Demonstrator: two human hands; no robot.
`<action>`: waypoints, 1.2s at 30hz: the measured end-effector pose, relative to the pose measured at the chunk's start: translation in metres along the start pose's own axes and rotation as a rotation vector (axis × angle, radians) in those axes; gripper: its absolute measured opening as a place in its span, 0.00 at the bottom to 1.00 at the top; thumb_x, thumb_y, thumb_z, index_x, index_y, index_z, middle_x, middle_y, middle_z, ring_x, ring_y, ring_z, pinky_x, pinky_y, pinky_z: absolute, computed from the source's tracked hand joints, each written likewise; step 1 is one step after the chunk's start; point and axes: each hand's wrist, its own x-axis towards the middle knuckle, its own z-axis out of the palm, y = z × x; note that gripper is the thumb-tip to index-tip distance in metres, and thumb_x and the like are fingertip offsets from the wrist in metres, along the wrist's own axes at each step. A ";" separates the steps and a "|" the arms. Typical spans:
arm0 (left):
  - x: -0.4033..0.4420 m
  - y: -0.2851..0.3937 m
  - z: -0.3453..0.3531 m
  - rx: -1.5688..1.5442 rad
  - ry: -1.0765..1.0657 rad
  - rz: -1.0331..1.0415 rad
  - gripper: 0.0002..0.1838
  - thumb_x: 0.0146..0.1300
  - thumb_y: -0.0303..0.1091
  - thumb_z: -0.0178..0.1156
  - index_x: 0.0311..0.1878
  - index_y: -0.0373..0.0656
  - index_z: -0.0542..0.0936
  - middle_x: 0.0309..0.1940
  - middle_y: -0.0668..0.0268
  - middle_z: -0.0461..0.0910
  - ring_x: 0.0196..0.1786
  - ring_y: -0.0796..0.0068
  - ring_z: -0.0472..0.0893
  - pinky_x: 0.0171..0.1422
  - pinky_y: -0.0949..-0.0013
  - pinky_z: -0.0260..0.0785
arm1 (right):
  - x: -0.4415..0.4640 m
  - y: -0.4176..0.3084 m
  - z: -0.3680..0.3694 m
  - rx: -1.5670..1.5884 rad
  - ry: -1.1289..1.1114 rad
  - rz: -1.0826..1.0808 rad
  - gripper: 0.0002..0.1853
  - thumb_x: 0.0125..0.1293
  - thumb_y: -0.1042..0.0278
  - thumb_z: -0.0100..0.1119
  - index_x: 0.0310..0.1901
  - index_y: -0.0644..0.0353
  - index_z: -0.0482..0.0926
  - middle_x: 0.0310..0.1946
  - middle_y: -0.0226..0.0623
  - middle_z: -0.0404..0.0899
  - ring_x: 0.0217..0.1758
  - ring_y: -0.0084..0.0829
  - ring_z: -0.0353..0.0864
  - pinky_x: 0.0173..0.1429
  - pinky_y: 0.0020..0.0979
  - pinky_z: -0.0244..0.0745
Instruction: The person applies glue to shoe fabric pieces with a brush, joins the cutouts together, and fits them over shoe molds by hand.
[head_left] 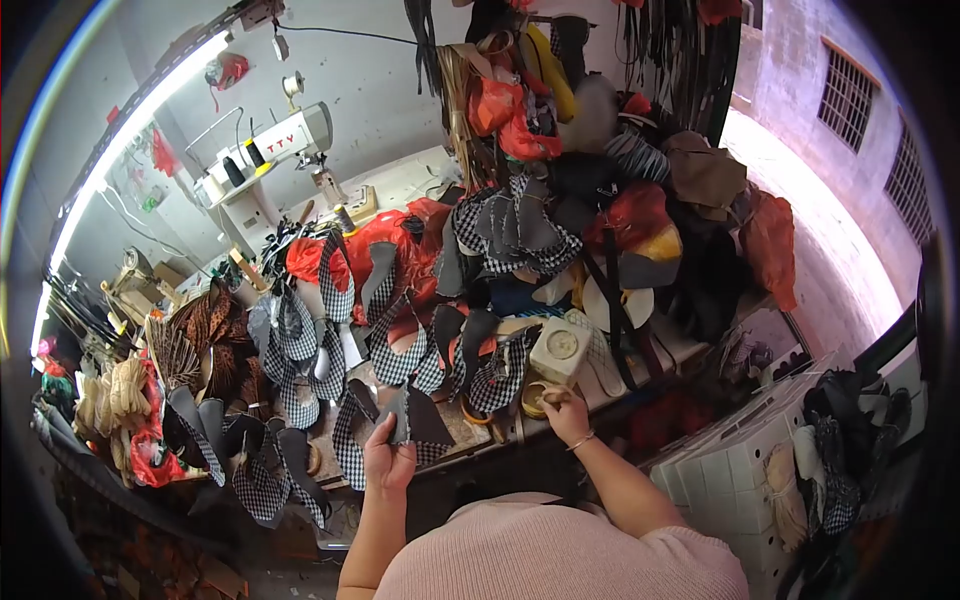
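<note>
Nearest the camera, pink sweater [560, 550], close up against the front of a long desk [462, 435]. Crowded with checked pieces [297, 335], some lapping over the front edge; could well shed a few to the floor if brushed by a forearm. Farther back to the right, tall dark heap [585, 180], likely to slump forward if tugged from below. Beside the desk on the right, white crate [690, 490], topped with dark bundles [865, 435], inside hidden. Toward the back wall, sewing machine [300, 135], well apart from both hands. Among the pieces and on the heap, red bags [640, 212], loosely bunched, contents mostly unreadable; might snag and drag neighbours along. Near the front edge, white jug [558, 350] with a round lid, contents not visible; could tip from a sideways knock, being just behind the right hand [567, 415]. Pinched between thumb and fingers of the left hand [390, 462], grey piece [402, 418], raised at the desk's front edge; could slip or crease under a poor pinch. Smallest, just in front of the jug, tan tub [533, 400], contents too unclear to name; liable to be upset by a nudge. Right fingers curled by the tub's rim: cannot tell gripping from mere touching.
</note>
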 end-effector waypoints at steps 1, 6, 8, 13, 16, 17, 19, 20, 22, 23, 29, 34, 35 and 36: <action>0.001 0.001 -0.003 -0.019 0.007 -0.019 0.14 0.65 0.28 0.43 0.48 0.30 0.72 0.44 0.51 0.77 0.46 0.60 0.79 0.50 0.64 0.75 | -0.001 -0.005 -0.003 0.007 0.113 -0.120 0.12 0.48 0.72 0.65 0.35 0.57 0.74 0.31 0.41 0.76 0.36 0.43 0.77 0.40 0.34 0.72; 0.012 -0.003 -0.013 -0.096 0.078 -0.077 0.14 0.65 0.29 0.44 0.47 0.29 0.72 0.44 0.50 0.77 0.46 0.58 0.79 0.50 0.62 0.75 | -0.038 0.015 -0.009 0.015 0.021 -0.224 0.14 0.47 0.75 0.66 0.36 0.57 0.74 0.30 0.39 0.77 0.34 0.41 0.78 0.38 0.31 0.73; 0.012 -0.006 -0.014 -0.071 0.099 -0.106 0.14 0.65 0.30 0.44 0.48 0.31 0.72 0.44 0.51 0.77 0.46 0.59 0.79 0.49 0.63 0.75 | -0.046 0.012 -0.010 0.082 0.162 -0.073 0.12 0.49 0.76 0.65 0.35 0.58 0.73 0.31 0.37 0.76 0.33 0.35 0.79 0.38 0.30 0.73; 0.019 -0.018 -0.016 -0.117 0.093 -0.233 0.15 0.65 0.31 0.44 0.47 0.30 0.73 0.44 0.49 0.77 0.48 0.58 0.78 0.49 0.61 0.75 | 0.009 -0.103 -0.042 1.081 0.101 0.451 0.06 0.61 0.73 0.57 0.37 0.64 0.72 0.31 0.33 0.76 0.33 0.22 0.77 0.37 0.22 0.75; 0.021 -0.026 -0.012 -0.058 -0.002 -0.293 0.14 0.65 0.30 0.44 0.48 0.31 0.71 0.43 0.50 0.78 0.45 0.59 0.80 0.43 0.65 0.77 | 0.027 -0.159 -0.045 1.119 -0.145 0.188 0.07 0.61 0.73 0.57 0.39 0.61 0.70 0.32 0.31 0.74 0.36 0.21 0.77 0.41 0.24 0.75; 0.020 -0.030 -0.008 -0.058 -0.057 -0.308 0.14 0.65 0.29 0.44 0.49 0.30 0.70 0.45 0.49 0.77 0.47 0.57 0.79 0.49 0.62 0.75 | 0.033 -0.165 -0.036 1.076 -0.125 0.123 0.07 0.61 0.74 0.57 0.39 0.62 0.70 0.32 0.31 0.74 0.36 0.21 0.76 0.41 0.23 0.75; 0.015 -0.039 0.004 0.002 0.021 -0.247 0.14 0.65 0.29 0.44 0.49 0.30 0.70 0.46 0.49 0.76 0.49 0.57 0.78 0.52 0.60 0.73 | 0.046 -0.166 -0.021 0.992 -0.038 0.041 0.08 0.60 0.75 0.58 0.39 0.63 0.70 0.31 0.31 0.74 0.33 0.20 0.76 0.42 0.20 0.73; 0.012 -0.041 0.010 0.057 0.105 -0.175 0.14 0.64 0.28 0.44 0.49 0.30 0.70 0.47 0.48 0.75 0.50 0.56 0.77 0.56 0.59 0.71 | 0.053 -0.165 -0.022 0.993 -0.031 0.034 0.08 0.60 0.75 0.58 0.39 0.63 0.70 0.31 0.31 0.74 0.33 0.20 0.76 0.42 0.20 0.73; 0.008 -0.039 0.015 0.065 -0.013 -0.212 0.14 0.64 0.28 0.45 0.50 0.29 0.69 0.48 0.47 0.75 0.52 0.55 0.76 0.59 0.57 0.68 | 0.063 -0.166 -0.025 0.937 0.076 0.070 0.08 0.60 0.76 0.58 0.39 0.63 0.70 0.31 0.31 0.74 0.32 0.19 0.76 0.41 0.20 0.73; 0.008 -0.037 0.015 0.030 -0.004 -0.217 0.15 0.64 0.28 0.44 0.51 0.28 0.69 0.48 0.47 0.74 0.51 0.55 0.76 0.59 0.57 0.68 | 0.061 -0.170 -0.028 1.004 0.083 0.040 0.08 0.60 0.76 0.57 0.39 0.62 0.70 0.31 0.31 0.74 0.32 0.19 0.76 0.40 0.20 0.73; 0.006 -0.036 0.009 -0.035 -0.037 -0.296 0.17 0.64 0.29 0.43 0.51 0.28 0.69 0.49 0.48 0.75 0.51 0.55 0.76 0.56 0.57 0.70 | 0.055 -0.166 -0.017 0.956 0.040 0.016 0.08 0.60 0.77 0.56 0.40 0.63 0.68 0.31 0.31 0.74 0.32 0.19 0.75 0.38 0.20 0.72; 0.012 -0.034 0.000 -0.034 0.052 -0.119 0.16 0.65 0.30 0.43 0.52 0.30 0.68 0.46 0.50 0.76 0.47 0.57 0.79 0.51 0.59 0.73 | 0.034 -0.178 -0.018 0.763 -0.050 -0.243 0.09 0.57 0.79 0.59 0.37 0.62 0.70 0.34 0.34 0.73 0.36 0.21 0.74 0.40 0.21 0.70; 0.017 -0.027 -0.016 -0.021 -0.058 -0.149 0.15 0.65 0.29 0.44 0.51 0.31 0.69 0.45 0.52 0.76 0.47 0.59 0.79 0.51 0.60 0.73 | 0.025 -0.176 -0.013 0.647 -0.032 -0.351 0.09 0.56 0.80 0.59 0.37 0.62 0.70 0.34 0.35 0.73 0.37 0.24 0.74 0.41 0.23 0.71; 0.016 -0.029 -0.010 -0.028 -0.062 -0.140 0.15 0.65 0.29 0.44 0.51 0.31 0.69 0.45 0.52 0.76 0.47 0.59 0.79 0.51 0.60 0.73 | 0.018 -0.175 -0.010 0.758 -0.122 -0.355 0.09 0.57 0.81 0.58 0.38 0.62 0.69 0.35 0.35 0.73 0.37 0.25 0.74 0.42 0.24 0.71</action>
